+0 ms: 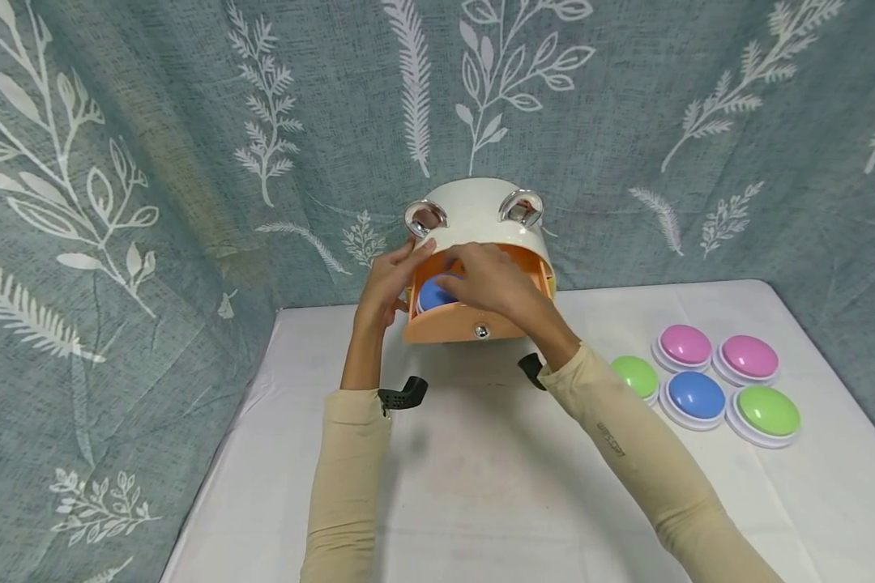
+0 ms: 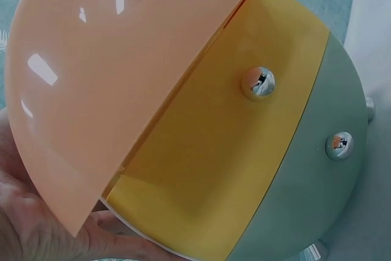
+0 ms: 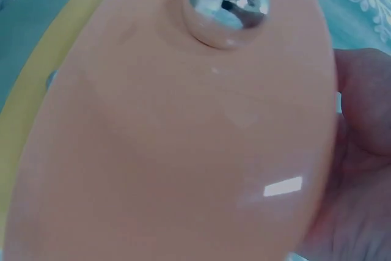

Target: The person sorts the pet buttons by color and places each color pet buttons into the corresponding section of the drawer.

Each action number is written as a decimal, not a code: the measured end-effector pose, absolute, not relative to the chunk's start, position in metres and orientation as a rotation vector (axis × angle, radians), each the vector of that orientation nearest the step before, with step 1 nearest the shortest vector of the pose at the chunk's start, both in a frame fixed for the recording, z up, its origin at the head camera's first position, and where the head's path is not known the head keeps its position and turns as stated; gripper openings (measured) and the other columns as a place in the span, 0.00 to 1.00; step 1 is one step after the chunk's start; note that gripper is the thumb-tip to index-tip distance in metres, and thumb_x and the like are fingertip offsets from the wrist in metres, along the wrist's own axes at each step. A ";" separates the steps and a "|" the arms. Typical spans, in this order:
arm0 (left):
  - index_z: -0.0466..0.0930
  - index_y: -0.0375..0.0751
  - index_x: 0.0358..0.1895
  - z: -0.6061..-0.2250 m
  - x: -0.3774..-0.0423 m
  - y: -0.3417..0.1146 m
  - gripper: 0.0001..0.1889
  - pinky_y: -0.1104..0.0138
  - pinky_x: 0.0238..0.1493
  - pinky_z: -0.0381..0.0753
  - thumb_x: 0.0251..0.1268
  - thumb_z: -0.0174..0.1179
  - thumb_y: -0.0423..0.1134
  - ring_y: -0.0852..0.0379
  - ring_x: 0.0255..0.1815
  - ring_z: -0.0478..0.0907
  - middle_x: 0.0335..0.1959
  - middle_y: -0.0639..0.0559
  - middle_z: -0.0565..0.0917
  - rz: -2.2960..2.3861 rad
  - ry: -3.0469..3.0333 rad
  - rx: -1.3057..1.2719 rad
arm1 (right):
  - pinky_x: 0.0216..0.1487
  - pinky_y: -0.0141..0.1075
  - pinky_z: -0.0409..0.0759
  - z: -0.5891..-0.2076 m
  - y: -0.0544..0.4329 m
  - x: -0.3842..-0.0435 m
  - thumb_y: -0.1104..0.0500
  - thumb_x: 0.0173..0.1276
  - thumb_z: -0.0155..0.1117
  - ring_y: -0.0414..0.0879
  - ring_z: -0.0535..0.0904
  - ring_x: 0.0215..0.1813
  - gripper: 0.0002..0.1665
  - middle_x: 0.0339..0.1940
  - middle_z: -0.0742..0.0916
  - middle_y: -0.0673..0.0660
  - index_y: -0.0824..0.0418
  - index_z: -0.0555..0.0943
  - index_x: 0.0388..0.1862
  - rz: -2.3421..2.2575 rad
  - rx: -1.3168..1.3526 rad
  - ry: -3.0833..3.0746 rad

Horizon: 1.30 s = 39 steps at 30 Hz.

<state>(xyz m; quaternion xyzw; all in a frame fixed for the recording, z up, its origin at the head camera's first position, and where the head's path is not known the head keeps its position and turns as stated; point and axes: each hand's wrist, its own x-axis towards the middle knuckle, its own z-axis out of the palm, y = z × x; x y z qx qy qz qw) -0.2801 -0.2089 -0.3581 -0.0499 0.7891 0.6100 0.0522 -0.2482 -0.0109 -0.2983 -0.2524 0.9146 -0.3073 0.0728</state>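
Note:
A rounded white cabinet (image 1: 474, 214) with two silver ring-shaped pieces on top has its orange drawer (image 1: 445, 326) pulled out. A blue dome button with a pale rim (image 1: 435, 295) lies at the left inside this drawer. My right hand (image 1: 492, 279) reaches over the drawer front, bent fingers inside and thumb overlapping the blue button in the head view. Whether it grips the button I cannot tell. My left hand (image 1: 389, 283) rests against the cabinet's left side, fingers extended. In the left wrist view, it shows beside the drawer front (image 2: 122, 77).
Below the orange drawer are a yellow drawer front (image 2: 214, 126) and a green one (image 2: 305, 151), with silver knobs. On the white table (image 1: 452, 502), to the right, stand pink (image 1: 685, 346), green (image 1: 768, 410) and blue (image 1: 696, 396) dome buttons. A patterned curtain (image 1: 335, 105) hangs behind.

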 end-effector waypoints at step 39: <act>0.57 0.64 0.83 -0.361 -0.278 -0.205 0.42 0.42 0.66 0.82 0.69 0.61 0.68 0.50 0.82 0.63 0.85 0.73 0.55 1.898 2.345 -0.185 | 0.49 0.68 0.80 -0.427 0.238 -0.168 0.56 0.71 0.69 0.80 0.79 0.50 0.33 0.51 0.81 0.85 0.80 0.74 0.64 -0.649 -0.166 3.062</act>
